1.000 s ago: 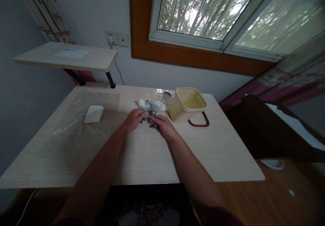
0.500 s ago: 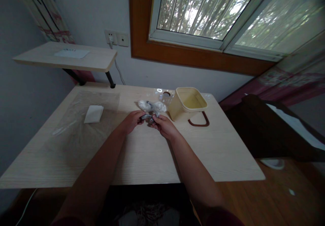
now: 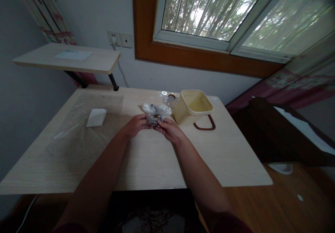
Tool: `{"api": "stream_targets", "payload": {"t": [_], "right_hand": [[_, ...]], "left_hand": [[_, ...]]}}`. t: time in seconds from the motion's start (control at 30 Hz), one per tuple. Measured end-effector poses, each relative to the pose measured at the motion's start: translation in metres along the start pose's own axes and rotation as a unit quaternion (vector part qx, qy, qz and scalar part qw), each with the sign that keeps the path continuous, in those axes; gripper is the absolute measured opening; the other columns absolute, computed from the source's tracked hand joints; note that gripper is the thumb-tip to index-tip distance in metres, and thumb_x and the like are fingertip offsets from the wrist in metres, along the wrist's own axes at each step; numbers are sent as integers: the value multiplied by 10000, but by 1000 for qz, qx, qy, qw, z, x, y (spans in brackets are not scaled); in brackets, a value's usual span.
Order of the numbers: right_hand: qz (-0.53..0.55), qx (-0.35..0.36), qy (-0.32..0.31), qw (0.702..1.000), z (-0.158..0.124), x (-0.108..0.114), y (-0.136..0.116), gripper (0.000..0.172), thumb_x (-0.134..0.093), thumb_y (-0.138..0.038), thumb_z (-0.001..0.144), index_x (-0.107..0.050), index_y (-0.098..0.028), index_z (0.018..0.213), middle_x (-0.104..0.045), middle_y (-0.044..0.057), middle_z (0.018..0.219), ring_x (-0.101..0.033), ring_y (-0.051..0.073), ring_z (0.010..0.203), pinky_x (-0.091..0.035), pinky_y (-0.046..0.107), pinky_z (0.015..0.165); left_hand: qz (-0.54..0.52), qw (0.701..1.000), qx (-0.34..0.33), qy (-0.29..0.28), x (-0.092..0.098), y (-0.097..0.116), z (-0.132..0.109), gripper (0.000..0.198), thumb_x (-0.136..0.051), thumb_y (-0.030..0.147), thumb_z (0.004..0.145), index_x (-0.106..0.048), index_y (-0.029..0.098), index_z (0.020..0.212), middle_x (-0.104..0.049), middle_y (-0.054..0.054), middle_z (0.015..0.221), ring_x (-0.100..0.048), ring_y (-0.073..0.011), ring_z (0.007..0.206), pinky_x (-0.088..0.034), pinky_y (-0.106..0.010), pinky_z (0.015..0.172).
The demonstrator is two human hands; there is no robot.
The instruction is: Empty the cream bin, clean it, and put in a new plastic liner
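Note:
Between my hands is a small clear plastic bag (image 3: 151, 119) with something greyish in it that I cannot make out. My left hand (image 3: 136, 125) grips its left side, fingers closed. My right hand (image 3: 168, 128) pinches the right side between thumb and fingers. Just behind them on the table lie white bundles in clear plastic, one on the left (image 3: 148, 108) and one on the right (image 3: 164, 110). A cream plastic bucket (image 3: 180, 111) stands to the right of my right hand, its brown handle (image 3: 214, 124) folded down onto the table.
A large clear plastic sheet (image 3: 75, 138) lies on the table's left, with a folded white paper or cloth (image 3: 96, 117) on it. Behind it rises a small shelf (image 3: 102, 60) on black legs. Clear plastic with a brown ring (image 3: 171, 96) lies behind the bundles.
My left hand has shifted its hold, its fingers now reaching further under the small bag. The bag looks more spread out between my hands. The bucket and bundles have stayed put.

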State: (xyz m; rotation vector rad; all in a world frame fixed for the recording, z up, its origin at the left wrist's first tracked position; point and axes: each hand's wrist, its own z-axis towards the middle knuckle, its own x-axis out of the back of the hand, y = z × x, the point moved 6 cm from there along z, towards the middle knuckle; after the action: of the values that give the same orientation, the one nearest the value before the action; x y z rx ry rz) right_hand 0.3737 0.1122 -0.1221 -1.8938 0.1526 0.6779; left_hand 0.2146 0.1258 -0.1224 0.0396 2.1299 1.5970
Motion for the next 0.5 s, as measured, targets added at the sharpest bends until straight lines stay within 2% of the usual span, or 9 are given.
{"api": "stream_targets", "payload": {"t": [0.2,0.37,0.5], "right_hand": [[-6,1,4,1000,0,0,-1,346,-949,-345,648,-730,-198,872,-682,14,849,-627,126,790,-555,275,817],[-15,5,1,1000,1,0,0,333,-944,-341,650,-730,-198,861,-701,23,870,-640,141,815,-557,286,823],[-20,14,2,1000,4,2,1,322,-933,-323,651,-723,-190,855,-690,13,854,-635,131,790,-545,283,809]], "left_hand": [[14,999,-1,-41,-2,-1,-1,434,-895,305,683,-746,143,1058,-770,-123,1028,-738,-191,875,-594,-371,883],[-5,999,14,-35,-5,-1,-1,424,-926,288,633,-760,136,993,-767,-107,970,-732,-185,858,-588,-361,887],[-10,1000,4,-5,-5,0,0,430,-952,281,565,-754,129,916,-759,-95,898,-710,-170,782,-583,-334,805]]}}
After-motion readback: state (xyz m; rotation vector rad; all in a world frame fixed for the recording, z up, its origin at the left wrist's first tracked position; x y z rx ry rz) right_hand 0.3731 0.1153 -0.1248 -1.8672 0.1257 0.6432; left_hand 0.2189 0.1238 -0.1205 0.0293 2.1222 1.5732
